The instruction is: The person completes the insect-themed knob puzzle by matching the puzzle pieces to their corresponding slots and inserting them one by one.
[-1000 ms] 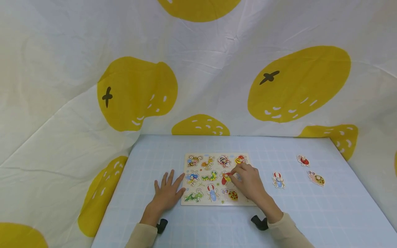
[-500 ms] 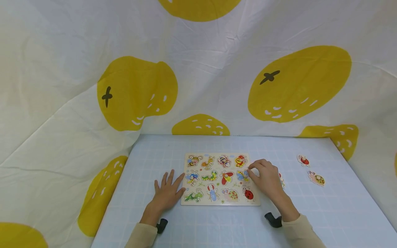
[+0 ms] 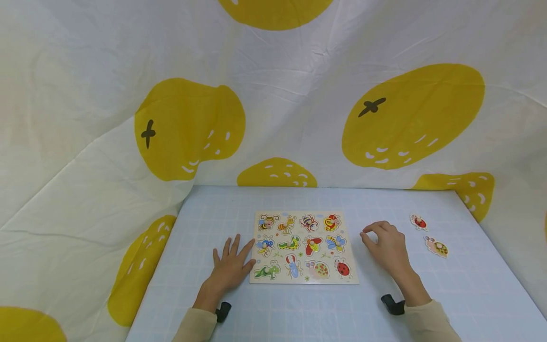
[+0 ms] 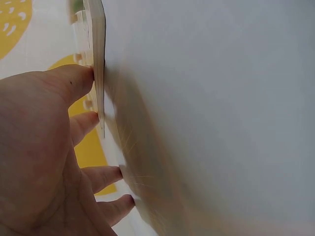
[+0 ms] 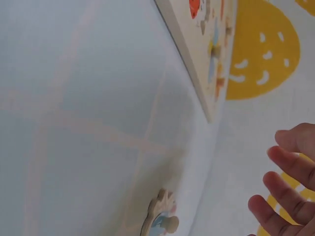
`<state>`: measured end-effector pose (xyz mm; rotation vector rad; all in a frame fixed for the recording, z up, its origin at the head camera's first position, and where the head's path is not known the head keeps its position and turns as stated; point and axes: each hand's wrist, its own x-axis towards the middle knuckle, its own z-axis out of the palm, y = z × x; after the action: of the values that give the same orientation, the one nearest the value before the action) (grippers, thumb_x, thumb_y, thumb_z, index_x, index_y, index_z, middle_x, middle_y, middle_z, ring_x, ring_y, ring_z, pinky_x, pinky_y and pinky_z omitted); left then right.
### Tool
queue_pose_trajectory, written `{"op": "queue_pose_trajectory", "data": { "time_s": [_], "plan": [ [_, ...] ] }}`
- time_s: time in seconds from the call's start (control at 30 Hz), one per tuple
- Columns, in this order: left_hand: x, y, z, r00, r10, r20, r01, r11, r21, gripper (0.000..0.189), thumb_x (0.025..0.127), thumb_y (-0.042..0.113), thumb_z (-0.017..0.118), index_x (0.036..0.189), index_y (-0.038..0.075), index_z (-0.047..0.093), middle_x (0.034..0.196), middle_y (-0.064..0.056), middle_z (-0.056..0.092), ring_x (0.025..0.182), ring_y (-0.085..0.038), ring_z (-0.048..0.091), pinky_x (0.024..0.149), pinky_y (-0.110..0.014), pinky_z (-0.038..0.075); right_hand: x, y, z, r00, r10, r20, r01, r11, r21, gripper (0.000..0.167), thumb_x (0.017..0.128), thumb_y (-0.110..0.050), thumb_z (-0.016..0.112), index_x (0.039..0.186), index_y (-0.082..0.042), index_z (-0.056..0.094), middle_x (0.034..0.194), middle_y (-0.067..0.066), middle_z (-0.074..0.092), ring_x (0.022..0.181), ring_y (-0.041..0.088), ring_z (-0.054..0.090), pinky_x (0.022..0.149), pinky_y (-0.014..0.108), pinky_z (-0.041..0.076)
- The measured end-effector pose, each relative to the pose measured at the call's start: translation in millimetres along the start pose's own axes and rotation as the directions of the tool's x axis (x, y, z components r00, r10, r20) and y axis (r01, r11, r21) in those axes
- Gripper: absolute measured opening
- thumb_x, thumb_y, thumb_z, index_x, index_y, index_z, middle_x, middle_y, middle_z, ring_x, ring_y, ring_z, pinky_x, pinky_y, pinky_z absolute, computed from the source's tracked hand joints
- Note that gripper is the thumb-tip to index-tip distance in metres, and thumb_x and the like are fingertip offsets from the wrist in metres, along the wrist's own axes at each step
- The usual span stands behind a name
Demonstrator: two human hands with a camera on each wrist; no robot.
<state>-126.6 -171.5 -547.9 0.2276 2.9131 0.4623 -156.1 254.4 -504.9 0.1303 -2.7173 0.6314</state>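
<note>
The wooden insect puzzle board (image 3: pixel 279 255) lies flat on the table. My left hand (image 3: pixel 231 268) rests at its left edge with fingers spread. In the left wrist view the thumb (image 4: pixel 81 81) and index finger touch the board's side, and the other fingertips reach the table. My right hand (image 3: pixel 386 249) hovers just right of the board, thumb and index fingertips close together, holding nothing. Below it in the right wrist view lies a knobbed puzzle piece with blue on it (image 5: pixel 158 222), apart from the fingers; the hand hides it in the head view.
To the right lie a ladybug piece (image 3: pixel 419 222) and a snail piece (image 3: pixel 437 246). Knobbed insect pieces such as the caterpillar (image 3: pixel 290 242) and dragonfly (image 3: pixel 336 243) sit in the board. A white cloth with yellow fruit prints (image 3: pixel 295 118) hangs behind the table (image 3: pixel 299 313).
My right hand has left the firefly, passed the dragonfly and moved right, off the board to above the stag beetle piece, now covered. The left hand stays put.
</note>
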Motion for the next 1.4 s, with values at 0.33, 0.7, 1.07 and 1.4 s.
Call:
{"op": "queue_pose_trajectory", "data": {
  "time_s": [0.33,0.7,1.07,1.4],
  "plan": [
    [-0.1,-0.5,0.9,1.0,0.002,0.003,-0.002,1.0,0.002,0.06,0.102,0.046,0.053,0.157,0.027,0.036,0.164,-0.019,0.016,0.149,-0.046,0.007,0.107,-0.077,0.003,-6.5,23.3,-8.2,0.998,0.054,0.021,-0.053,0.998,-0.025,0.014,0.086,-0.013,0.078,0.093,-0.002,0.074,0.105,0.024,0.064,0.098,0.043,0.056,0.081,0.064,0.041],
    [-0.4,-0.2,0.3,1.0,-0.002,0.005,0.002,1.0,-0.005,0.061,0.102,0.046,0.053,0.157,0.027,0.036,0.164,-0.019,0.016,0.149,-0.045,0.006,0.107,-0.077,0.003,-14.5,47.8,-6.1,0.987,0.136,0.086,-0.131,0.989,-0.063,0.015,0.088,-0.017,0.075,0.092,-0.003,0.074,0.107,0.025,0.064,0.102,0.045,0.055,0.081,0.065,0.04],
    [-0.6,-0.3,0.5,1.0,0.002,-0.001,-0.002,1.0,-0.011,0.061,0.102,0.046,0.054,0.157,0.026,0.036,0.164,-0.02,0.016,0.149,-0.046,0.006,0.107,-0.077,0.002,-21.0,58.6,-4.2,0.981,0.154,0.119,-0.142,0.984,-0.104,0.016,0.087,-0.019,0.075,0.091,-0.004,0.074,0.106,0.028,0.063,0.098,0.048,0.056,0.071,0.065,0.042],
    [0.3,-0.7,1.5,1.0,0.004,-0.007,-0.004,1.0,0.002,0.061,0.102,0.047,0.054,0.157,0.027,0.036,0.164,-0.02,0.016,0.149,-0.046,0.007,0.107,-0.077,0.003,-24.5,62.8,-4.1,0.961,0.204,0.189,-0.179,0.974,-0.141,0.017,0.087,-0.018,0.074,0.093,-0.003,0.072,0.108,0.032,0.06,0.097,0.051,0.054,0.07,0.068,0.041]
  ]
}}
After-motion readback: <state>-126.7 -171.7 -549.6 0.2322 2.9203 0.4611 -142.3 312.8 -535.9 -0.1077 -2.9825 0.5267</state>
